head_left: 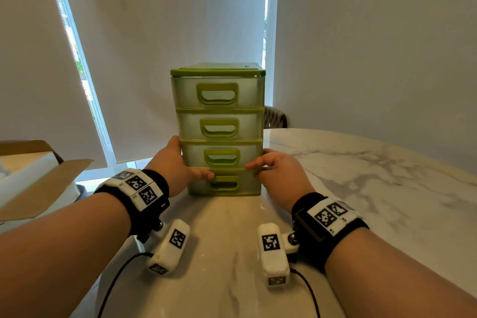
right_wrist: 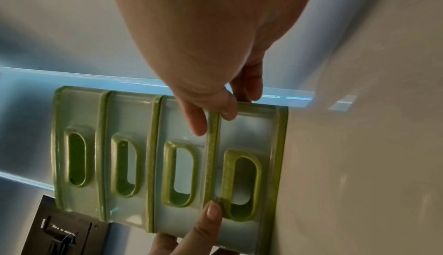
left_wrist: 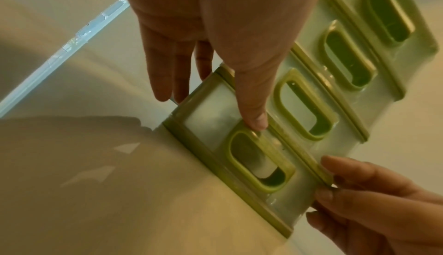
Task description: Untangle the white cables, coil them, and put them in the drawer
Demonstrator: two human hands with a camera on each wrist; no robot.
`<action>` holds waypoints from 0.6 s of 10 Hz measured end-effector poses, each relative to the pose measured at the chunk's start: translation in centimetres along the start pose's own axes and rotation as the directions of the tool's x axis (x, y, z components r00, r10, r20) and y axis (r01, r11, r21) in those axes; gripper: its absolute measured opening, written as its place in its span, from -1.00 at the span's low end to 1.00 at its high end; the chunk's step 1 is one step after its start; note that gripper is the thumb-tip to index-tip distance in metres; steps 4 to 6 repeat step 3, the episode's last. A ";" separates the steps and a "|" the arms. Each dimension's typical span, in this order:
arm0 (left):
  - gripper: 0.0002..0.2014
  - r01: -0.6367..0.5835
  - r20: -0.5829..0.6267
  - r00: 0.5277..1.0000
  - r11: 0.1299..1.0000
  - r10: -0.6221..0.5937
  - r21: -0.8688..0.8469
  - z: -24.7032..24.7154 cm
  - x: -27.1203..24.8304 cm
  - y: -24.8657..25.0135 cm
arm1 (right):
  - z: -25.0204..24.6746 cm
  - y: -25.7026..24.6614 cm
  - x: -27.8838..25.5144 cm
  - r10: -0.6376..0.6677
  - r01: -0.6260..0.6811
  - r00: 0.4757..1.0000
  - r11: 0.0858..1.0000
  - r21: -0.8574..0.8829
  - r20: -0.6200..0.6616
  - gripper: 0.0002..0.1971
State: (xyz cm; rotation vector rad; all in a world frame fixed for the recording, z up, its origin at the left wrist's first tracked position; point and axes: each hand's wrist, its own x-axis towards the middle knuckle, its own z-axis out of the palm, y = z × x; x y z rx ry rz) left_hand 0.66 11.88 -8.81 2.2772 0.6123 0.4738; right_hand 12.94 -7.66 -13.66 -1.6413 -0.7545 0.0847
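A green and translucent drawer unit [head_left: 219, 100] with several drawers stands upright on the marble table [head_left: 361, 188]; all its drawers look closed. My left hand [head_left: 178, 165] holds its lower left side, fingers along the side wall and thumb [left_wrist: 254, 115] pressed on the front just above the bottom drawer's handle [left_wrist: 258, 164]. My right hand [head_left: 278, 170] grips the lower right front corner, its fingers [right_wrist: 199, 119] curled onto the front by the green divider above the bottom drawer [right_wrist: 246, 183]. No white cable shows in any view.
An open cardboard box [head_left: 33, 178] sits off the table's left edge. A chair back [head_left: 276, 116] stands behind the unit. Black leads [head_left: 116, 281] run from the wrist cameras across the near table. A dark panel [right_wrist: 62, 230] shows in the right wrist view.
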 end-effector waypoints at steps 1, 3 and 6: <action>-0.07 0.073 0.053 0.995 0.987 -0.081 0.142 -0.1 -1.0 0.7 | 0.1 -0.1 -0.1 0.022 -0.022 1.000 0.999 0.042 0.011 -0.60; 0.04 -0.130 0.417 0.897 0.814 -0.147 0.565 -4.2 -8.1 0.4 | -1.2 -0.5 -1.1 0.196 -0.207 0.978 0.886 0.414 0.069 -0.85; 0.04 -0.130 0.417 0.897 0.814 -0.147 0.565 -4.2 -8.1 0.4 | -1.2 -0.5 -1.1 0.196 -0.207 0.978 0.886 0.414 0.069 -0.85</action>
